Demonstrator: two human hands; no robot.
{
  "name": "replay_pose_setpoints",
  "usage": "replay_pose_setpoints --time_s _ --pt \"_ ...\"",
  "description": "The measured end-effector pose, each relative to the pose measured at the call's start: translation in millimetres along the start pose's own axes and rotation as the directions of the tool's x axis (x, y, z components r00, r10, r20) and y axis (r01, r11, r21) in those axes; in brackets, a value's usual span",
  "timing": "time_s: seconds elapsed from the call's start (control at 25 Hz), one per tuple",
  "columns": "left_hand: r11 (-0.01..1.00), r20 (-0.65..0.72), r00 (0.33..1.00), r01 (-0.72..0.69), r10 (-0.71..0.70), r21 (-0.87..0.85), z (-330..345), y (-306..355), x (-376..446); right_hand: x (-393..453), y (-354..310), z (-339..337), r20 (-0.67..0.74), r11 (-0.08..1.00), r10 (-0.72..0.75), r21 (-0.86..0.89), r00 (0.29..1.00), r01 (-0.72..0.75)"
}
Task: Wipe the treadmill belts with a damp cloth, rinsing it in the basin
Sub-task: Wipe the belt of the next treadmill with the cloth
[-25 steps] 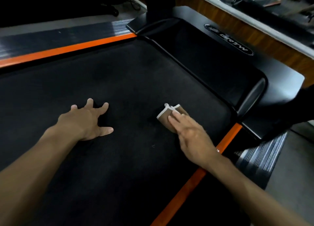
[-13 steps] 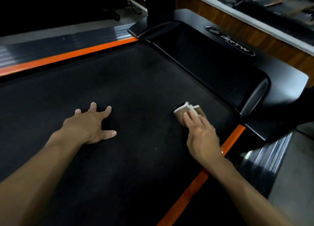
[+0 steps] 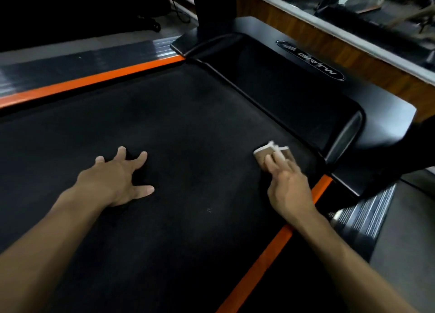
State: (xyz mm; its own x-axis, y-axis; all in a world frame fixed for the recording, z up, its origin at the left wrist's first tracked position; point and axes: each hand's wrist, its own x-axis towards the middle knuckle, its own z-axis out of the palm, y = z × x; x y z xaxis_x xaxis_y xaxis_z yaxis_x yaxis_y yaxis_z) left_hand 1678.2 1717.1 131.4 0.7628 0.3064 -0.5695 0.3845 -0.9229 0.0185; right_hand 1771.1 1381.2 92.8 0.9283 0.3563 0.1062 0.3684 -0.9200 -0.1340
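Observation:
The black treadmill belt (image 3: 183,129) fills most of the head view. A small folded brown cloth with a white edge (image 3: 264,154) lies on the belt near its front right corner. My right hand (image 3: 288,185) presses flat on the cloth with straight fingers, covering its near half. My left hand (image 3: 117,178) rests on the belt at the left with fingers spread, holding nothing. No basin is in view.
Orange side strips (image 3: 270,249) and ribbed foot rails (image 3: 362,216) border the belt. The black motor cover (image 3: 294,96) with a logo rises at the belt's front. A black upright post (image 3: 215,4) stands behind it. A wooden ledge (image 3: 353,53) runs along the right.
My right hand has slid the cloth to the right across the belt, toward the front right corner. My left hand has stayed planted on the belt.

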Motion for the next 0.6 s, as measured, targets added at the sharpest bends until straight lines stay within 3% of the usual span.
replay_pose_setpoints --time_s 0.08,0.16,0.28,0.4,0.48,0.6 --pt "1.0 -0.001 1.0 -0.005 0.005 -0.002 0 0 -1 -30 0 0 0.055 0.959 -0.242 0.166 0.969 0.231" --pt "1.0 0.004 1.0 -0.004 0.004 -0.01 0 0 -1 -28 21 -12 0.077 0.915 -0.356 0.234 0.931 0.33" --pt "1.0 0.0 1.0 0.001 -0.001 -0.006 -1 0 -2 12 54 -14 0.028 0.982 -0.139 0.134 0.99 0.134" --pt "1.0 -0.002 1.0 0.006 -0.006 -0.001 -2 1 -2 36 41 -5 0.023 0.996 0.086 -0.002 0.996 -0.086" --pt "1.0 0.002 1.0 0.008 -0.008 0.001 -1 1 -2 16 19 2 0.02 0.999 -0.024 -0.023 1.0 0.025" --pt "1.0 -0.002 1.0 0.007 -0.007 0.0 -2 1 -3 -38 -6 1 0.069 0.925 -0.358 0.164 0.931 0.343"
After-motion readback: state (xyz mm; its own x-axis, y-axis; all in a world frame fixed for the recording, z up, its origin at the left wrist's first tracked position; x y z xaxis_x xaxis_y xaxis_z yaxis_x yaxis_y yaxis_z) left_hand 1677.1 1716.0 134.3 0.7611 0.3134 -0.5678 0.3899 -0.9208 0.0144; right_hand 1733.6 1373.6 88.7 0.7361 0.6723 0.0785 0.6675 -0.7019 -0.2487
